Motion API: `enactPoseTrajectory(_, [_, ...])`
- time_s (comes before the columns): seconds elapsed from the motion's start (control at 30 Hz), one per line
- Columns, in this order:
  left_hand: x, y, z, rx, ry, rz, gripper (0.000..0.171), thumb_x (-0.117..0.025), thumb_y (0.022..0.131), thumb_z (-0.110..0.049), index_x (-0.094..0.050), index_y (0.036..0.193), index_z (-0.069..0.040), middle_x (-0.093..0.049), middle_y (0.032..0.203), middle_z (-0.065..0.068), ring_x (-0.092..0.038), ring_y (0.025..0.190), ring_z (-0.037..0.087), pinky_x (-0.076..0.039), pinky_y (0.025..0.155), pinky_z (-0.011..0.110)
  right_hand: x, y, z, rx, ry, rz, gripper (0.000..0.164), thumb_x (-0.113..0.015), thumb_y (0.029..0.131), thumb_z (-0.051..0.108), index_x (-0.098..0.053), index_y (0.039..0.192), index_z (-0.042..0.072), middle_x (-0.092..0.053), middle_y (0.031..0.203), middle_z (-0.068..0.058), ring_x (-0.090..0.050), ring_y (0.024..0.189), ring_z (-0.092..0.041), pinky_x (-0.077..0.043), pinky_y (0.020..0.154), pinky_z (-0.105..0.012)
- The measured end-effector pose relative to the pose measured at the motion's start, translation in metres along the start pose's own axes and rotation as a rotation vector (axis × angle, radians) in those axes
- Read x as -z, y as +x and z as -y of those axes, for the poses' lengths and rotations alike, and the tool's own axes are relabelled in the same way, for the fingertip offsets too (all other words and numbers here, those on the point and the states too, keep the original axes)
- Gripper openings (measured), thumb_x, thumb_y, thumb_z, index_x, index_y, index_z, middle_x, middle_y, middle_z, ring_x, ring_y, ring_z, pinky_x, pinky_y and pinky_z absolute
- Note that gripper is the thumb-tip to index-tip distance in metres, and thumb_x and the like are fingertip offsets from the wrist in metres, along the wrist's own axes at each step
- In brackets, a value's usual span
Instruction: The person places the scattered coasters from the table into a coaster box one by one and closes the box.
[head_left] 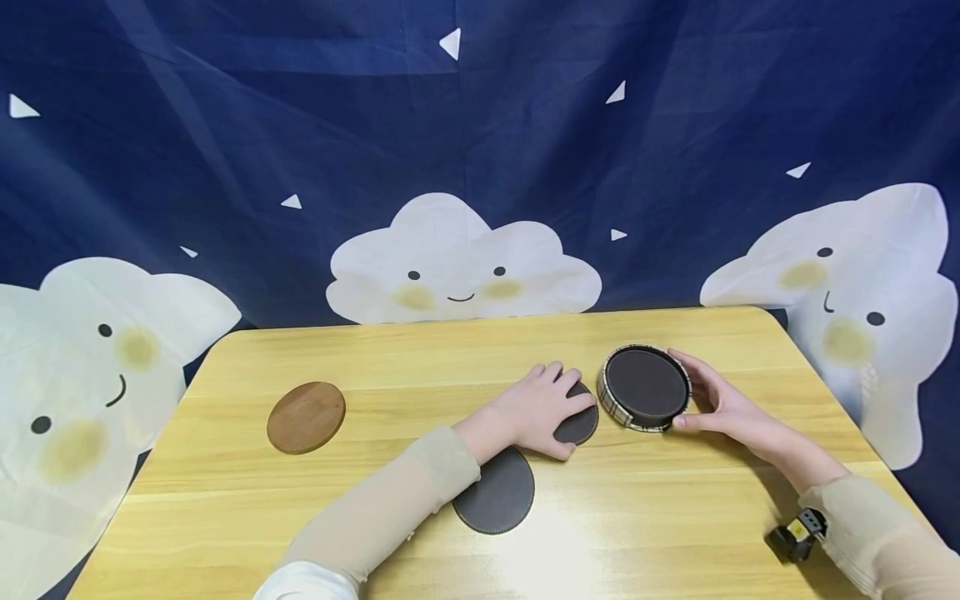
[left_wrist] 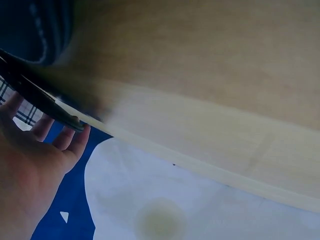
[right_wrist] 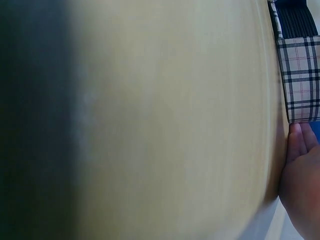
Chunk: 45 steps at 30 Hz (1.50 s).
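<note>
My left hand (head_left: 534, 412) reaches over a round dark coaster (head_left: 579, 429) and grips it, fingers across its top and thumb at the near edge. In the left wrist view the fingers (left_wrist: 80, 140) bend round the rim of this coaster (left_wrist: 47, 105), which looks tilted. Just right of it stands a round plaid coaster holder (head_left: 617, 411), filled with dark coasters (head_left: 647, 383). My right hand (head_left: 727, 408) holds the holder's right side between thumb and fingers. Its fingertips meet the plaid wall (right_wrist: 300, 80) in the right wrist view.
Another dark stitched coaster (head_left: 495, 493) lies flat on the wooden table (head_left: 225, 517), partly under my left forearm. A round brown wooden disc (head_left: 306, 417) lies at the left. Behind the table hangs a blue cloth (head_left: 465, 125) printed with clouds.
</note>
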<state>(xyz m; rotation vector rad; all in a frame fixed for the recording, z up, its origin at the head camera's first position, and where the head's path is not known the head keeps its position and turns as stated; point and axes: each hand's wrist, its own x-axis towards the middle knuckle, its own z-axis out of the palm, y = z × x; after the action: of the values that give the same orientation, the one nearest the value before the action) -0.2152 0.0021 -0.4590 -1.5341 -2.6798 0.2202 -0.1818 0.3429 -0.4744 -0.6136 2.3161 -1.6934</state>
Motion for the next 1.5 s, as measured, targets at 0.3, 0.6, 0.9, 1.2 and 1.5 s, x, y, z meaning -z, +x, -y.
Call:
enactPoseTrajectory(0.3, [0.003,0.000,0.002,-0.009,0.009,-0.053,0.073,-0.064,0.085,-0.063,-0.053,0.150,-0.032,-0.051,0.143,0.005,-0.050,0.124,0.024,-0.044,0.103,0.039,0.000,0.001,0.001,0.001,0.016,0.009,0.098,-0.072,0.089,-0.012,-0.018,0.169,0.004,-0.049,0.150,0.023,-0.053,0.127,0.010,-0.032,0.106,-0.003])
enactPoseTrajectory(0.6, [0.016,0.004,0.002,0.002,0.005,-0.073,0.075,-0.064,0.084,-0.064,-0.052,0.151,-0.032,-0.050,0.142,0.004,-0.048,0.125,0.024,-0.043,0.104,0.039,0.000,0.001,0.000,-0.016,0.011,0.008,0.098,-0.072,0.089,-0.011,-0.018,0.169,0.005,-0.050,0.149,0.023,-0.053,0.127,0.011,-0.032,0.105,-0.003])
enactPoseTrajectory(0.9, [0.033,0.008,0.005,0.004,0.014,-0.086,0.076,-0.064,0.082,-0.067,-0.054,0.149,-0.031,-0.052,0.138,0.003,-0.048,0.120,0.022,-0.042,0.103,0.037,0.000,0.001,0.001,-0.013,0.000,0.002,0.098,-0.072,0.089,-0.010,-0.019,0.169,0.006,-0.052,0.147,0.022,-0.054,0.126,0.010,-0.032,0.105,-0.003])
enactPoseTrajectory(1.2, [0.047,0.014,0.006,0.005,0.050,-0.141,0.075,-0.063,0.084,-0.067,-0.054,0.149,-0.030,-0.051,0.143,0.004,-0.048,0.124,0.023,-0.043,0.105,0.038,0.000,0.000,-0.001,-0.016,0.005,0.006,0.097,-0.072,0.090,-0.011,-0.019,0.169,0.006,-0.048,0.150,0.023,-0.053,0.128,0.011,-0.032,0.105,-0.002])
enactPoseTrajectory(1.5, [0.047,0.032,-0.002,0.016,0.044,-0.123,0.077,-0.061,0.087,-0.070,-0.051,0.152,-0.031,-0.048,0.151,0.003,-0.047,0.130,0.023,-0.042,0.109,0.038,0.000,0.000,-0.001,-0.008,0.009,0.010,0.097,-0.071,0.090,-0.012,-0.018,0.169,0.005,-0.049,0.149,0.022,-0.054,0.127,0.010,-0.032,0.105,-0.003])
